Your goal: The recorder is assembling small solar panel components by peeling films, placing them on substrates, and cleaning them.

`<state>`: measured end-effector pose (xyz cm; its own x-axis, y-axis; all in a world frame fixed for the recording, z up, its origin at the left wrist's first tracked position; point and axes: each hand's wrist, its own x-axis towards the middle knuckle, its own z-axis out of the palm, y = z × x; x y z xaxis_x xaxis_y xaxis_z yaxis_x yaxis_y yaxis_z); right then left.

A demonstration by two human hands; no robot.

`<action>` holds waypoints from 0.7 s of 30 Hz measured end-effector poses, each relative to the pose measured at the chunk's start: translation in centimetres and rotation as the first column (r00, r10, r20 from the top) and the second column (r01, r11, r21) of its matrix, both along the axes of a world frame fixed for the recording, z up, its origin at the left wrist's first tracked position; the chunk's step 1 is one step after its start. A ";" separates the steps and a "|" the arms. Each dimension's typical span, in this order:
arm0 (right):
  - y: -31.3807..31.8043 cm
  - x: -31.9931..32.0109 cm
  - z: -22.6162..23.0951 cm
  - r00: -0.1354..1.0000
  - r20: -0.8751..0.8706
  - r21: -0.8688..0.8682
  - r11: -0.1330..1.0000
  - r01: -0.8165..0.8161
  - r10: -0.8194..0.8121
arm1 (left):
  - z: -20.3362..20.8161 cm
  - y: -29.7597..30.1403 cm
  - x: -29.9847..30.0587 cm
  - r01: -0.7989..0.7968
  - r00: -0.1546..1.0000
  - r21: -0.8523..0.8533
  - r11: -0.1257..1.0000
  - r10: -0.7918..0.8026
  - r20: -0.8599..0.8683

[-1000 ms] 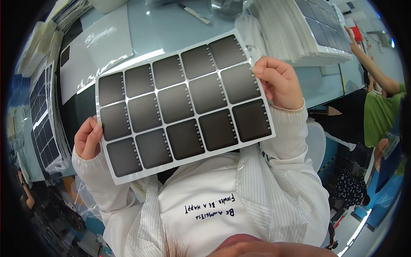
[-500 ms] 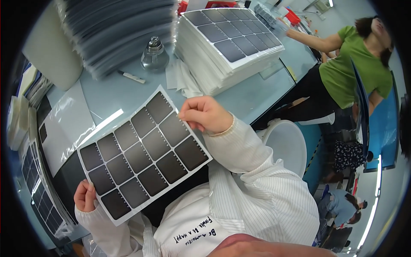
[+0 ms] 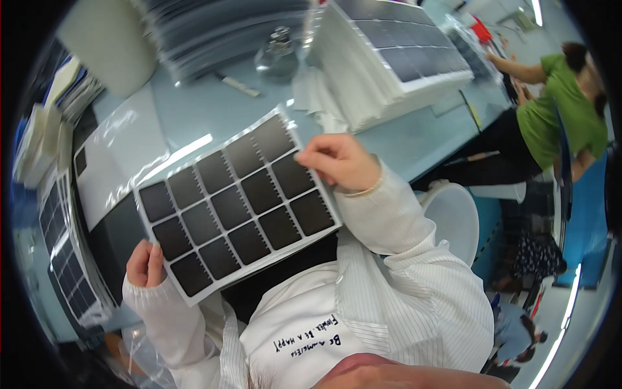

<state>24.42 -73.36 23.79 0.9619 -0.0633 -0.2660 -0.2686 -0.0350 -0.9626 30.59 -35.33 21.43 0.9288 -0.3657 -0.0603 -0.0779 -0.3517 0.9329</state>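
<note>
A white-edged sheet (image 3: 230, 209) printed with a grid of dark grey square panels is held up in front of my body, tilted with its right end higher. My left hand (image 3: 146, 264) pinches its lower left edge, thumb on the front face. On the opposite side my right hand (image 3: 341, 162) grips the right edge between thumb and curled fingers. Beyond the sheet, a tall stack of similar sheets (image 3: 369, 84) stands on the pale blue table (image 3: 201, 110). Another pile of panelled sheets (image 3: 71, 259) lies at the left.
A glass pump bottle (image 3: 277, 57), a white marker pen (image 3: 237, 85) and a pile of plastic-wrapped grey sheets (image 3: 220, 32) sit toward the back. A white roll (image 3: 107, 48) stands at far left. A white bucket (image 3: 453, 217) is at my right. A person in green (image 3: 551, 120) stands beyond.
The sheet and both hands have shifted up and right in the picture, and the sheet lies more level. The whole view has swung too, moving the table items right and slightly down or up.
</note>
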 end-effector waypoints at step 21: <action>-0.1 0.9 2.9 0.986 0.092 0.187 0.975 0.123 -0.142 | 2.2 -0.2 -0.7 -0.145 0.960 -0.176 0.974 0.095 -0.265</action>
